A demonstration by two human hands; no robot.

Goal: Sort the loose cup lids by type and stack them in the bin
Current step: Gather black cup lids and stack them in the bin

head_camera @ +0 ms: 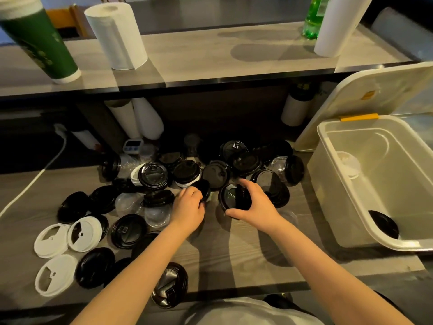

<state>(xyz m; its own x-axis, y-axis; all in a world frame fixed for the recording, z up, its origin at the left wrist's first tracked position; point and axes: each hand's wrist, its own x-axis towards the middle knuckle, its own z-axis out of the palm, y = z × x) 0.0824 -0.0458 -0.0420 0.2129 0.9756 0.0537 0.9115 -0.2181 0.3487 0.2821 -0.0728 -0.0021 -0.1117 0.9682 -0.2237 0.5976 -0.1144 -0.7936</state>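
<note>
A black lid (230, 198), tilted up on its edge, is held in the person's right hand (255, 204) just left of the bin (324, 188). The thumb hooks the near rim and the fingers curl over the far rim, a closed, firm hold. A little further left of the bin, the left hand (188, 205) pinches a smaller black lid (204, 189) by its edge with curled fingertips; how much of it is gripped is partly hidden.

Both hands work at the near edge of a pile of loose lids (153, 174), mostly black with some clear ones mixed in, spread over the counter (234, 249) to the bin's left. Three white lids (46, 247) lie flat at the end of the pile farthest from the bin. Inside the bin, a second black lid (384, 224) leans in the near corner and a clear lid (349, 163) sits by the far left wall. The bin's cover (365, 97) stands propped open behind it.

To do this step well, it seems wise to compare the two held lids before nesting them, since their sizes look different. The larger one probably belongs with the second black lid, laid flat and the same way up so the stack stays straight, well apart from the clear lid.
</note>
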